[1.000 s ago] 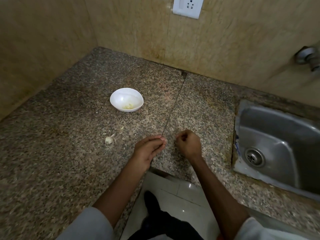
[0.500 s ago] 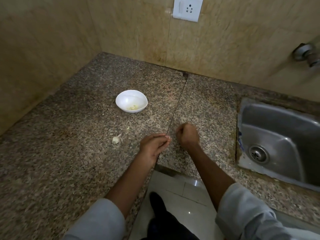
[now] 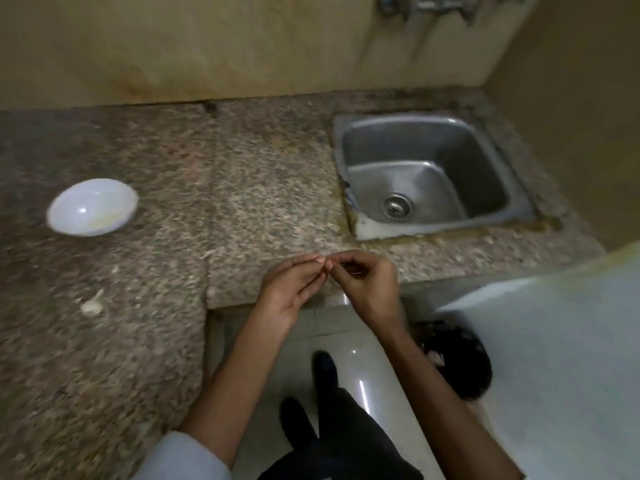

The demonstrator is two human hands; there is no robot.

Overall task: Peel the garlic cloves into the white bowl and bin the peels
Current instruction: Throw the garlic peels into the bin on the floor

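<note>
The white bowl [image 3: 91,207], with a little pale garlic in it, stands on the granite counter [image 3: 263,202] at the left. One unpeeled garlic clove [image 3: 91,306] lies on the counter below the bowl. My left hand [image 3: 294,289] and my right hand [image 3: 367,282] meet fingertip to fingertip over the counter's front edge. Both pinch a thin scrap that looks like garlic peel; it is blurred and mostly hidden. A black bin [image 3: 457,362] stands on the floor just below and right of my right hand.
A steel sink [image 3: 429,178] is set into the counter to the right, with taps [image 3: 426,3] on the wall above. A large white surface [image 3: 561,358] fills the lower right. My dark shoes stand on the pale tiled floor [image 3: 349,334].
My view has swung right, so the bowl and clove now sit far left and the bin shows. Both hands have lifted off the counter and come together at its front edge.
</note>
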